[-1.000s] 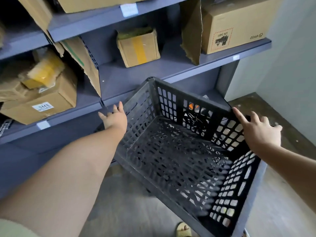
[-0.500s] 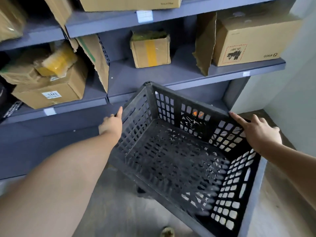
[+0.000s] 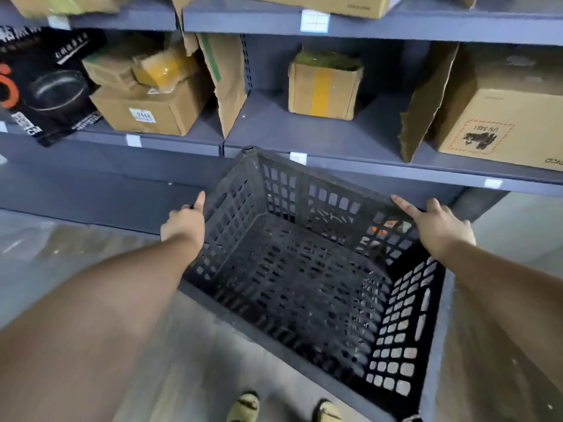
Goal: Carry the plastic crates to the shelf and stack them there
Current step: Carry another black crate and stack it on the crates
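holding the black crate (image 3: 304,284) up by the shelf (image 3: 335,132), left hand (image 3: 182,222) and right hand (image 3: 441,229) grip its rim, fingers (image 3: 434,205) hooked over (not set down yet).

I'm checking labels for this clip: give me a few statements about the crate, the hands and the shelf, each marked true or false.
1. The left hand and the right hand both hold the crate, one on each side wall. True.
2. The crate is full of boxes. False: it is empty.
3. The crate rests on the shelf. False: it is held in the air in front of the shelf, above the floor.
4. A box with yellow tape stands on the shelf. True.
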